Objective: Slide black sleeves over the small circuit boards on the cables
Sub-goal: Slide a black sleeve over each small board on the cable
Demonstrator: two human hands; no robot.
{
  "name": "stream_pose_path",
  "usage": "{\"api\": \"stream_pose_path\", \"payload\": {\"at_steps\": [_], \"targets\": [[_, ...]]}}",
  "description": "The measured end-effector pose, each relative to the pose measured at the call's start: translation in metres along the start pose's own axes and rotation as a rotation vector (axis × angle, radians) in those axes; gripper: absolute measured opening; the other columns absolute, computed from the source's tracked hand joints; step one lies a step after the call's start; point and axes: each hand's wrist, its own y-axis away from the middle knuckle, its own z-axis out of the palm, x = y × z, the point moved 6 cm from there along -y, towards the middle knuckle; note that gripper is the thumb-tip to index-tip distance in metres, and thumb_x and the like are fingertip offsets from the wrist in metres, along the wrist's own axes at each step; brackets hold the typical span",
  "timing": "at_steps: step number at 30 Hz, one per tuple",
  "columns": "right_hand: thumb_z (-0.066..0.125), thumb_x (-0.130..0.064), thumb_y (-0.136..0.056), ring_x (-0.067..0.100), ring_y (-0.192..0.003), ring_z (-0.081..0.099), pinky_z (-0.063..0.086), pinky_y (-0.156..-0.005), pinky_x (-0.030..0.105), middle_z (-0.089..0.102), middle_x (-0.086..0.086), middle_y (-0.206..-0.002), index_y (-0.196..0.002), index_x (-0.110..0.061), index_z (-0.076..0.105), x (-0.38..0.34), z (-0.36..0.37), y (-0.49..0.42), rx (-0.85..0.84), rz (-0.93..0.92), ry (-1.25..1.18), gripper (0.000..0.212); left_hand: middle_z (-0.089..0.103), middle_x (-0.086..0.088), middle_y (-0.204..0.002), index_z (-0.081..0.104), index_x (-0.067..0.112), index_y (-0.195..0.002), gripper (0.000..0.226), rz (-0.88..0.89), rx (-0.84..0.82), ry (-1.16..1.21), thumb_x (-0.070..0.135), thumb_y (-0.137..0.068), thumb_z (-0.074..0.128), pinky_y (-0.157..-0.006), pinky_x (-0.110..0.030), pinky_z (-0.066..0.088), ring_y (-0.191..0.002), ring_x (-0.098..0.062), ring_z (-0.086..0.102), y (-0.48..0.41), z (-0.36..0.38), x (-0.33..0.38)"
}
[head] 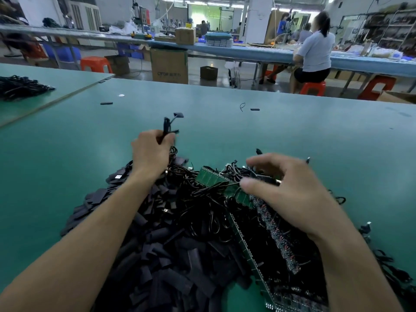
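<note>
Black flat sleeves point(171, 255) lie heaped on the near left of the green worktop point(67, 154). Just right of them are a tangle of thin black cables point(202, 199) and strips of small green circuit boards point(211, 177). The left hand point(153, 152) is closed around a small bundle of cable ends point(167, 128), held upright over the heap's far edge. The right hand point(290, 190) is blurred and hangs with curved fingers over the boards; whether it pinches a cable cannot be told. A small loose black piece point(106, 103) lies far out on the worktop.
</note>
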Motion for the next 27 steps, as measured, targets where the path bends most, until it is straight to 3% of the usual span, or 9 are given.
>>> {"api": "stream_pose_path", "payload": {"at_steps": [3, 6, 9, 12, 15, 17, 19, 23, 27], "targets": [[0.076, -0.026, -0.078, -0.006, -0.113, 0.056, 0.036, -0.088, 0.009, 0.062, -0.023, -0.120, -0.119, -0.043, 0.063, 0.003, 0.007, 0.003, -0.162, 0.023, 0.122, 0.045, 0.072, -0.012, -0.090, 0.076, 0.009, -0.103, 0.031, -0.085, -0.034, -0.195, 0.036, -0.096, 0.064, -0.082, -0.033, 0.044, -0.098, -0.034, 0.064, -0.024, 0.006, -0.024], [0.067, -0.016, -0.082, -0.002, -0.102, 0.059, 0.037, -0.076, 0.005, 0.063, -0.018, -0.114, -0.116, -0.039, 0.063, 0.010, 0.001, 0.000, -0.087, 0.053, 0.140, 0.042, 0.069, -0.018, -0.116, 0.072, 0.008, -0.116, 0.033, -0.145, -0.056, -0.261, 0.034, -0.096, 0.064, -0.099, -0.039, 0.044, -0.116, -0.036, 0.059, -0.029, 0.012, -0.043], [0.060, -0.008, -0.090, -0.006, -0.089, 0.056, 0.037, -0.064, 0.003, 0.064, -0.012, -0.105, -0.104, -0.035, 0.064, 0.020, -0.007, -0.004, 0.020, 0.104, 0.165, 0.031, 0.056, -0.021, -0.131, 0.064, 0.009, -0.126, 0.043, -0.143, -0.059, -0.306, 0.041, -0.097, 0.060, -0.106, -0.043, 0.039, -0.124, -0.038, 0.049, -0.025, 0.016, -0.043], [0.064, -0.008, -0.091, 0.006, -0.088, 0.062, 0.043, -0.071, 0.017, 0.068, -0.006, -0.097, -0.090, -0.033, 0.063, 0.019, -0.012, -0.006, 0.139, 0.070, 0.167, 0.026, 0.045, -0.017, -0.137, 0.057, 0.016, -0.134, 0.052, -0.085, -0.033, -0.469, 0.052, -0.096, 0.055, -0.104, -0.049, 0.038, -0.127, -0.039, 0.041, -0.008, 0.016, -0.021], [0.073, -0.013, -0.088, -0.003, -0.088, 0.060, 0.039, -0.072, 0.010, 0.063, -0.020, -0.085, -0.078, -0.036, 0.058, 0.007, -0.016, -0.005, 0.247, -0.045, 0.115, 0.029, 0.061, -0.006, -0.121, 0.066, 0.024, -0.118, 0.031, 0.123, -0.036, -0.239, 0.043, -0.095, 0.059, -0.099, -0.043, 0.045, -0.115, -0.027, 0.053, 0.020, 0.018, 0.018], [0.076, -0.015, -0.086, -0.016, -0.084, 0.057, 0.036, -0.067, 0.000, 0.062, -0.024, -0.076, -0.075, -0.038, 0.058, 0.000, -0.016, -0.004, 0.278, -0.126, 0.080, 0.031, 0.070, 0.011, -0.097, 0.069, 0.031, -0.100, 0.012, 0.230, -0.143, 0.137, 0.039, -0.094, 0.064, -0.083, -0.032, 0.053, -0.095, -0.010, 0.064, 0.046, 0.019, 0.047], [0.076, -0.015, -0.086, -0.017, -0.082, 0.059, 0.037, -0.068, -0.001, 0.068, -0.024, -0.077, -0.077, -0.037, 0.061, -0.004, -0.013, -0.003, 0.266, -0.180, 0.019, 0.028, 0.071, 0.018, -0.088, 0.069, 0.033, -0.097, 0.011, 0.329, -0.314, 0.416, 0.041, -0.091, 0.065, -0.071, -0.016, 0.049, -0.085, 0.003, 0.065, 0.072, 0.019, 0.075], [0.075, -0.019, -0.088, -0.003, -0.081, 0.067, 0.047, -0.070, 0.016, 0.071, -0.021, -0.083, -0.083, -0.033, 0.064, -0.004, -0.009, -0.005, 0.222, -0.202, -0.077, 0.018, 0.072, 0.015, -0.092, 0.070, 0.035, -0.094, 0.012, 0.442, -0.543, 0.500, 0.041, -0.084, 0.072, -0.069, -0.022, 0.048, -0.082, -0.007, 0.066, 0.100, 0.020, 0.099], [0.075, -0.027, -0.087, 0.002, -0.081, 0.067, 0.047, -0.069, 0.024, 0.071, -0.014, -0.084, -0.086, -0.034, 0.062, -0.005, -0.004, -0.006, 0.173, -0.216, -0.101, 0.014, 0.063, 0.013, -0.075, 0.066, 0.036, -0.081, 0.015, 0.390, -0.583, 0.572, 0.025, -0.085, 0.076, -0.050, -0.018, 0.035, -0.052, -0.012, 0.043, 0.098, 0.024, 0.093]]}}
